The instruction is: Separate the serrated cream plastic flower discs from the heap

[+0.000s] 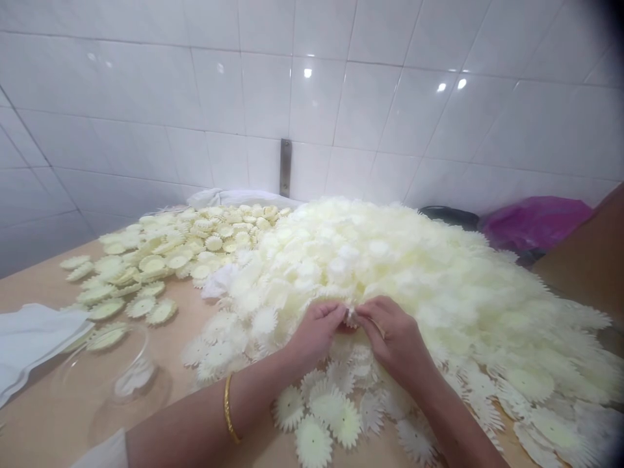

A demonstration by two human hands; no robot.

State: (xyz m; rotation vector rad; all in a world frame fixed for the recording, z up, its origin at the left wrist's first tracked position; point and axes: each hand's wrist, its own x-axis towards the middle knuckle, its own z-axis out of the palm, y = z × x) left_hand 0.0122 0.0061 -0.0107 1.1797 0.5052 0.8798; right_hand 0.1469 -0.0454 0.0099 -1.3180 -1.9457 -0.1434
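Observation:
My left hand and my right hand meet at the front of a big heap of pale yellow fabric flower pieces. Between the fingertips of both hands is a small whitish flower piece, mostly covered by the fingers. Each hand is closed in a pinch on it. Below the hands lie several loose flat flower pieces with fringed edges and a small dark hole in the middle. A gold bangle circles my left wrist.
Thicker, stacked flower discs are piled at the back left. A clear round bowl holding something white stands at the left, beside a white cloth. A purple plastic bag lies at the back right, against the tiled wall.

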